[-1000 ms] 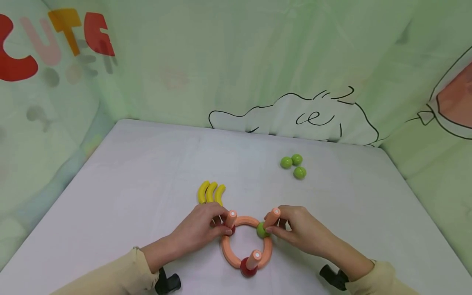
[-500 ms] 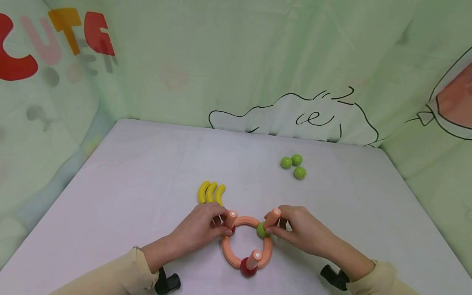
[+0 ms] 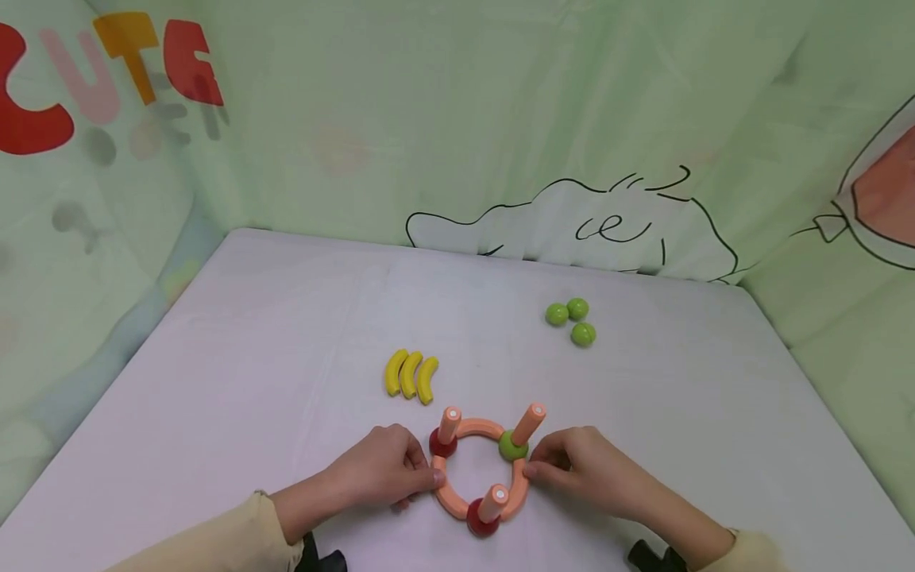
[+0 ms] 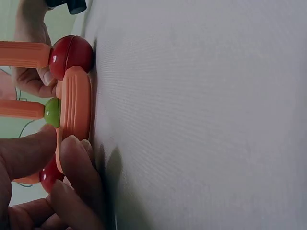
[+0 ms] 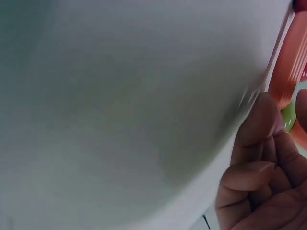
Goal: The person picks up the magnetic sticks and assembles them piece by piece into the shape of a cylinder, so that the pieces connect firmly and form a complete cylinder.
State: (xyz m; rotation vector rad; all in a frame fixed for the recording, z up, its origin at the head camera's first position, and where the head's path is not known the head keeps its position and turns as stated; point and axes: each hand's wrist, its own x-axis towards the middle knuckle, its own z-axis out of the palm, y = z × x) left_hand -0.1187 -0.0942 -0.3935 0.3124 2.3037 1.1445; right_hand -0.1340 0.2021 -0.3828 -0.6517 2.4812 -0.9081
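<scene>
Three curved orange sticks form a ring with two red balls [image 3: 483, 519] [image 3: 443, 443] and a green ball [image 3: 513, 446]. Each ball carries an upright straight orange stick [image 3: 529, 423]. With thumb and fingers on either side, my left hand [image 3: 389, 467] pinches the left curved stick [image 3: 450, 499]; the left wrist view shows its ridged side [image 4: 76, 105]. On the opposite side, my right hand [image 3: 582, 469] holds the right curved stick [image 3: 518, 488] between thumb and bent fingers. The right wrist view catches that stick's end [image 5: 285, 81] at the fingertips.
Three yellow toy bananas [image 3: 410, 376] lie just beyond the ring, left of centre. Farther back at the right sit three loose green balls [image 3: 577, 309]. A white cloth covers the table [image 3: 286, 318], with printed curtains behind and at the sides.
Both hands have let go of the places by the rear balls and upright sticks. They have come lower and nearer, onto the ring's side sticks. The ring looks nearly unmoved.
</scene>
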